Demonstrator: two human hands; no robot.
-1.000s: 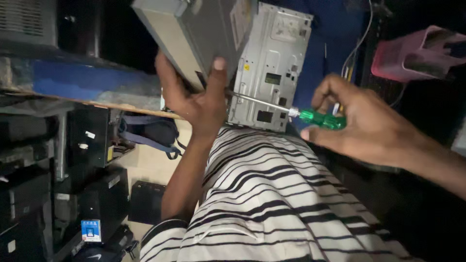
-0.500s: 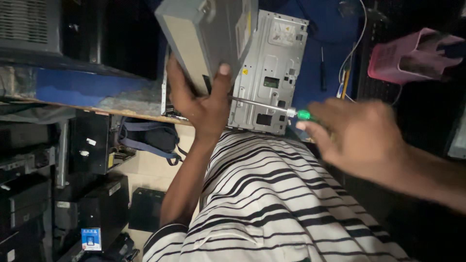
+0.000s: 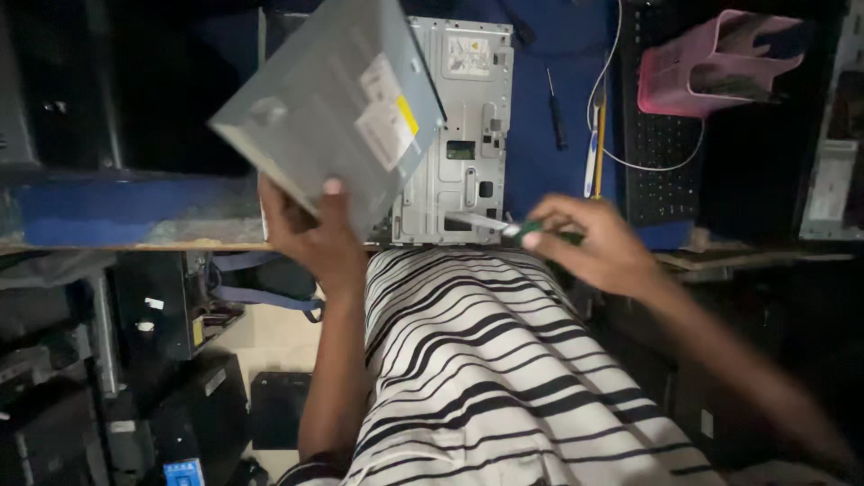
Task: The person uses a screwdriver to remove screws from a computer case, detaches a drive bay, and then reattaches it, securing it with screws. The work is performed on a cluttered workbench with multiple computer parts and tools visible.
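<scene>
- Nearest the camera: black-and-white striped shirt filling the lower middle, forearms reaching up from it toward the desk.
- Left hand over the blue desk's worn front edge, fingers clamped on the lower corner of a flat grey metal drive box with white and yellow stickers; box raised clear of the desk, tilted, its far end up toward the top of the view.
- Right hand at the front edge, right of centre, fingers closed around a green-handled screwdriver, steel shaft pointing left toward the drive box.
- Just behind both hands: silver perforated metal computer chassis lying on the blue surface, partly hidden by the drive box.
- Farther back: small black screwdriver, white cable, black keyboard.
- Far right corner: pink plastic basket.
- Risk, as judged: one-corner grip on a tilted box likely to slip, dropping it onto the chassis or off the front edge; screwdriver tip close enough to scratch the casing.
</scene>
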